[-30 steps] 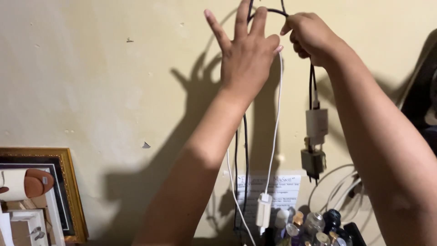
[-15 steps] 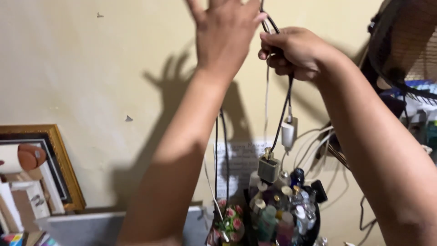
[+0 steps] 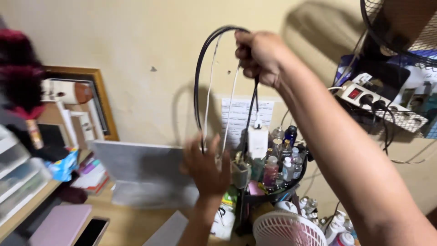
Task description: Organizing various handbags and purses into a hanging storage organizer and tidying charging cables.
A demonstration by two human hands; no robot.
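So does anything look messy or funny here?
Yes. The right hand holds a tangled bunch of cables up in the air, and the power strip at right sits crooked with cords dangling off it.

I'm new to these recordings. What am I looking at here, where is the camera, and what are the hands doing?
The single view comes from a camera worn on a person's head, looking out over their own bare arms. There is no machine.

The right hand, raised in front of a yellowish wall, is shut around a looped bundle of black and white cables. A white charger plug hangs from the bundle. The left hand, lower and blurred, reaches the hanging ends of the cables; whether it grips them is unclear.

Below stand a rack of small bottles, a white fan and a grey board leaning on the wall. A power strip sits at right.
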